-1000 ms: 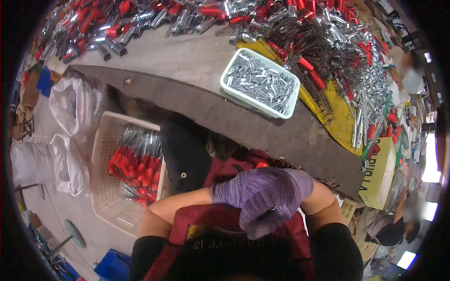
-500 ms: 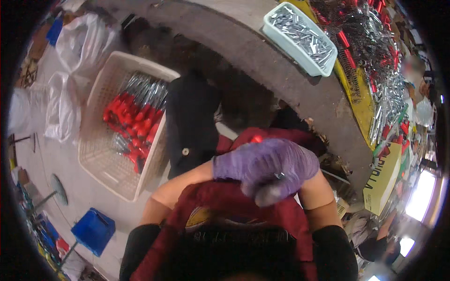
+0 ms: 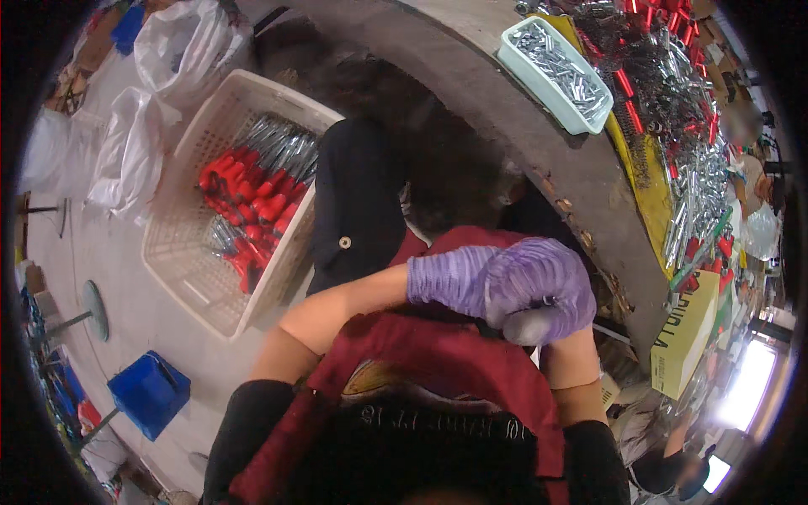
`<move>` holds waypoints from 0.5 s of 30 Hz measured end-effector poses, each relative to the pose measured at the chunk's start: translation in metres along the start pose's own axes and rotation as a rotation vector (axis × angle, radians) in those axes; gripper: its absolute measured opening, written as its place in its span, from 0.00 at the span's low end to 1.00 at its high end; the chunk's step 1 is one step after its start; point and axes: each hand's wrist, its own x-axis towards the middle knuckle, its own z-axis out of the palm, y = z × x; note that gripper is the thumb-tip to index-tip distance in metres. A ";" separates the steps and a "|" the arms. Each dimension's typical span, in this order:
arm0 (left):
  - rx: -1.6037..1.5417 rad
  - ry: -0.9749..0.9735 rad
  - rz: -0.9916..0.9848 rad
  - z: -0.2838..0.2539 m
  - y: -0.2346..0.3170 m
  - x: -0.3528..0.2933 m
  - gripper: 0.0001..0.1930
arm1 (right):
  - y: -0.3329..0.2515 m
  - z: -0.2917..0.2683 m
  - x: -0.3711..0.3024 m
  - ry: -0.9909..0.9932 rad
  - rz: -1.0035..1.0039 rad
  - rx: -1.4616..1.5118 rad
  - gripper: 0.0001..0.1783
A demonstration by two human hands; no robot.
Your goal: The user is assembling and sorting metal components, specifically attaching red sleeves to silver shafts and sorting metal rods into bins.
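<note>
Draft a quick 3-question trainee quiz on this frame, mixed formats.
1. True or false: the basket on the floor holds red-handled tools.
2. Multiple choice: the tray on the table holds A) silver metal parts, B) red caps, C) nothing.
3. Fill in: both hands, left hand and right hand, wear ____ gloves and are clasped together over the red apron.

Key: 1 true; 2 A; 3 purple.
</note>
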 end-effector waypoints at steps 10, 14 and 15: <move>0.368 0.249 -0.158 -0.001 -0.036 0.002 0.09 | 0.011 0.018 -0.006 0.755 0.382 -0.147 0.20; -0.581 0.712 -0.307 -0.036 -0.009 0.004 0.08 | 0.031 -0.007 -0.035 0.489 0.371 -0.903 0.37; -0.982 0.779 -0.212 -0.049 -0.016 0.005 0.11 | 0.037 -0.004 -0.049 0.480 0.378 -0.902 0.37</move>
